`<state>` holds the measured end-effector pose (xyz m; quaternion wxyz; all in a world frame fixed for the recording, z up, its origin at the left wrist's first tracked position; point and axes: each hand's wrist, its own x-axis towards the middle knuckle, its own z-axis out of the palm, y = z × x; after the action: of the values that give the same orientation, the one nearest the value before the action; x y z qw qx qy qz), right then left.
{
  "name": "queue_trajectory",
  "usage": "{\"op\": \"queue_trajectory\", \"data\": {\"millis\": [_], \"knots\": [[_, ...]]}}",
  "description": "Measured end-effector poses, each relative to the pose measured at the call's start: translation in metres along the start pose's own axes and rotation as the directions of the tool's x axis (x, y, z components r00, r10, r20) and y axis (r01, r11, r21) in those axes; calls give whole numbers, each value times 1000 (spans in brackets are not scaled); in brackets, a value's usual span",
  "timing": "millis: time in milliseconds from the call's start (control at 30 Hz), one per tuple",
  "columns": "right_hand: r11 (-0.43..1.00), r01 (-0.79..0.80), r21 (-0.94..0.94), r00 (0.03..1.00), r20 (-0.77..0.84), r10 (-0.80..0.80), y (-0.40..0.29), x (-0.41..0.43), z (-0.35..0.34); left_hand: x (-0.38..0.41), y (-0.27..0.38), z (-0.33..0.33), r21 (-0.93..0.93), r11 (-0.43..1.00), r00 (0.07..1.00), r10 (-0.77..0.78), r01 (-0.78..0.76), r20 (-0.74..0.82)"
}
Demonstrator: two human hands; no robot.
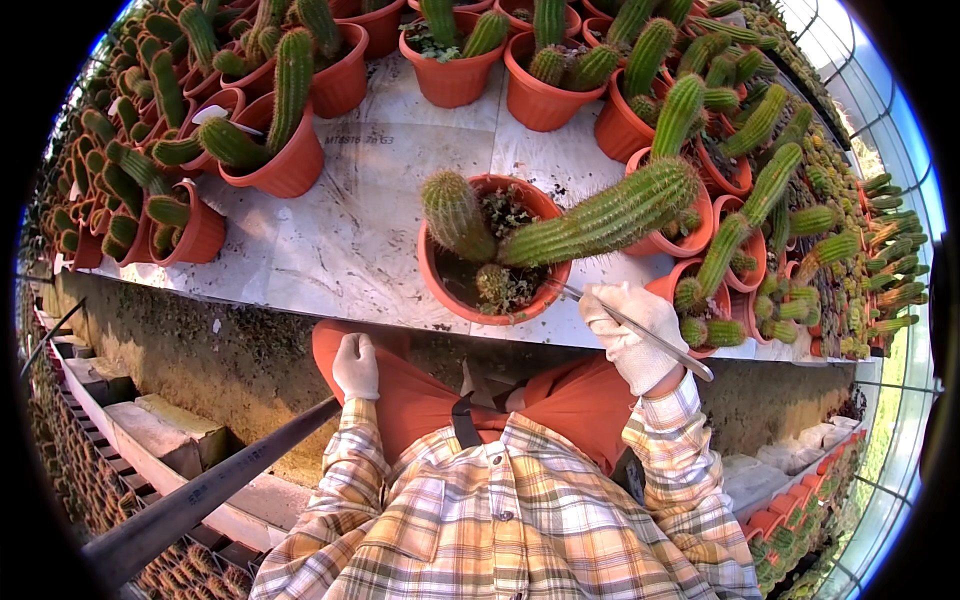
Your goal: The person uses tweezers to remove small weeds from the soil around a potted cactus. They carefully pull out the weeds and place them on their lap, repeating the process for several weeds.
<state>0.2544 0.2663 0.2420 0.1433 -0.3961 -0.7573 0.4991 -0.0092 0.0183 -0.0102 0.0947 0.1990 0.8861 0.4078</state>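
A potted cactus (600,214) with one long leaning stem, a shorter stem and a small round one stands in a terracotta-coloured pot (429,281) near the bench's front edge. Small weeds (504,214) grow on its soil. My right hand (634,337), in a white glove, is closed around long metal tweezers (652,337); their tip reaches the pot's right rim, by the weeds. My left hand (355,367), also gloved, rests on my left thigh, its fingers curled, with nothing visible in it.
The white-covered bench (360,225) holds many potted cacti at left, back and right; one pot (289,169) stands back left. Loose soil lies scattered on the cover. A dark pipe (217,487) slants up from lower left towards my left arm. Concrete blocks (161,435) lie behind me.
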Motion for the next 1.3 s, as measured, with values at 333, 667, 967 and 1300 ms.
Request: {"op": "queue_trajectory", "data": {"millis": [333, 667, 967, 1300], "knots": [[999, -9, -46, 976, -219, -1, 7, 0, 11, -1, 2, -1, 17, 1000, 1000, 6, -6, -3], [988, -97, 118, 935, -331, 131, -2, -15, 17, 0, -1, 0, 28, 999, 1000, 16, -15, -6], [892, 231, -388, 908, -243, -340, -4, -16, 18, 1, 2, 1, 15, 999, 999, 33, -32, -13], [901, -161, 403, 974, -81, 211, -2, -17, 14, 0, -4, 2, 9, 1000, 1000, 10, -10, -1]]}}
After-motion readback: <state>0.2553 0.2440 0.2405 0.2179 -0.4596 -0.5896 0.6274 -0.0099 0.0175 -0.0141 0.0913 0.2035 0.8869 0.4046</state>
